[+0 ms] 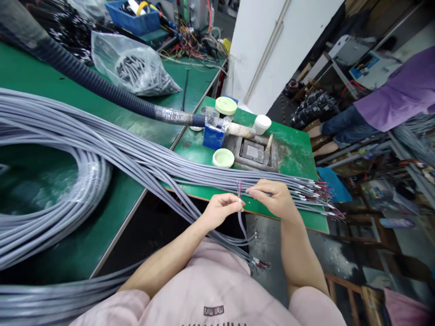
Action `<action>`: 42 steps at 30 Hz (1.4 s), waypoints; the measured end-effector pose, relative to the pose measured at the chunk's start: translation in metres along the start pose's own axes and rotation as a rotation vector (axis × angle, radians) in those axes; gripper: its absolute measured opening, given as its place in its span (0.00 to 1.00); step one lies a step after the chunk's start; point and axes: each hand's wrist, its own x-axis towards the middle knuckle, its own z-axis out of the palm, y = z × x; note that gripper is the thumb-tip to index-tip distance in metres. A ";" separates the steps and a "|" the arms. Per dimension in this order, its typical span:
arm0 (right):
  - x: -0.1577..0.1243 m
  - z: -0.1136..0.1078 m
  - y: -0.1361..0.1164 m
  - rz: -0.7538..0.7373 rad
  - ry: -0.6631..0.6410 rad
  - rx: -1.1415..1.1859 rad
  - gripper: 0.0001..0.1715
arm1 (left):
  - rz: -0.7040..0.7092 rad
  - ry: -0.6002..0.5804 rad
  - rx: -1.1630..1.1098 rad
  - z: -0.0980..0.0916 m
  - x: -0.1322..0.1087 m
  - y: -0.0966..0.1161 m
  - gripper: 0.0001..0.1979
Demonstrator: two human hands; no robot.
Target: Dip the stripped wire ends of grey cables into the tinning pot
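Observation:
My left hand [220,210] pinches a grey sheathed cable [241,217] near its stripped end, and thin red and blue wires [239,188] stick up above my fingers. My right hand [273,199] is just to the right, its fingertips closed at the long bundle of grey cables [204,170] that crosses the green table [295,154]. That pinch seems to be on a cable, though my fingers hide the exact strand. Beyond my right hand, the bundle's ends [316,192] fan out with white sleeves and coloured wires.
A large grey cable coil [91,176] lies at left, under a black corrugated hose [102,81]. Ahead are a metal solder pot [253,151], pale green lids [223,158], and a bag of dark parts [132,68]. A seated person's purple sleeve [397,90] shows at right.

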 end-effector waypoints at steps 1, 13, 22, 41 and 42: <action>-0.004 0.002 0.004 0.010 0.060 0.020 0.11 | -0.010 0.012 -0.026 -0.001 0.001 0.000 0.14; -0.034 0.043 0.020 -0.459 0.156 -0.361 0.23 | -0.089 0.072 -0.344 0.003 0.005 0.014 0.17; 0.016 0.013 0.017 -0.394 0.443 -0.234 0.15 | 0.451 0.355 0.884 -0.035 0.008 0.053 0.11; 0.108 0.036 0.046 -0.137 0.337 -0.531 0.19 | 0.378 0.445 1.304 -0.068 0.013 0.054 0.10; 0.109 0.036 0.047 -0.135 0.325 -0.538 0.19 | 0.383 0.448 1.302 -0.068 0.014 0.054 0.10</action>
